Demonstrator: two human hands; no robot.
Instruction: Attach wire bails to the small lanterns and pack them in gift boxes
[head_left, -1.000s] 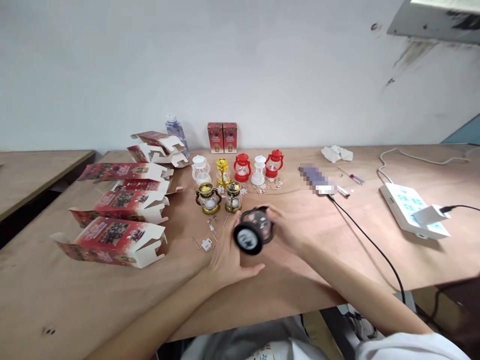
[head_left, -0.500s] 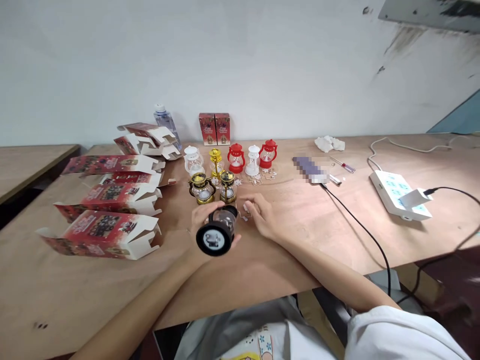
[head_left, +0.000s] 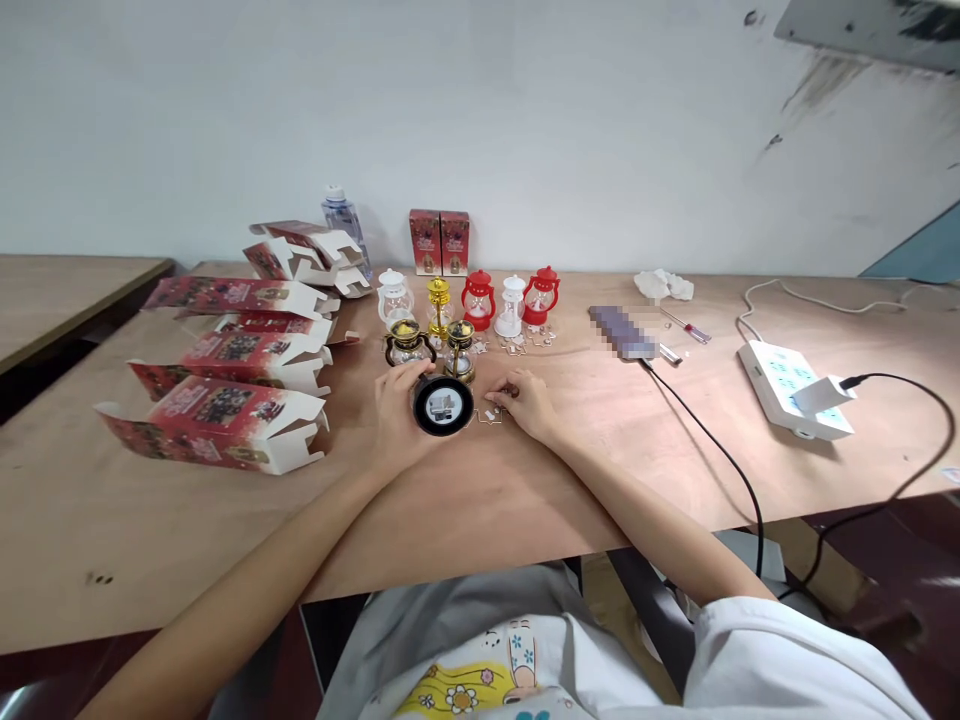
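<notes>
1. Left hand (head_left: 400, 415): fingers curled around a black lantern (head_left: 443, 406), tilted so its underside faces the viewer.
2. Right hand (head_left: 527, 402): fingers bent, just beside a metal part (head_left: 491, 415); whether it grips anything cannot be told.
3. Bronze lanterns (head_left: 460, 345): just beyond the left hand.
4. Boxes (head_left: 210, 415): left of the left hand.
5. Power strip (head_left: 784, 380): well right of the right hand.
</notes>
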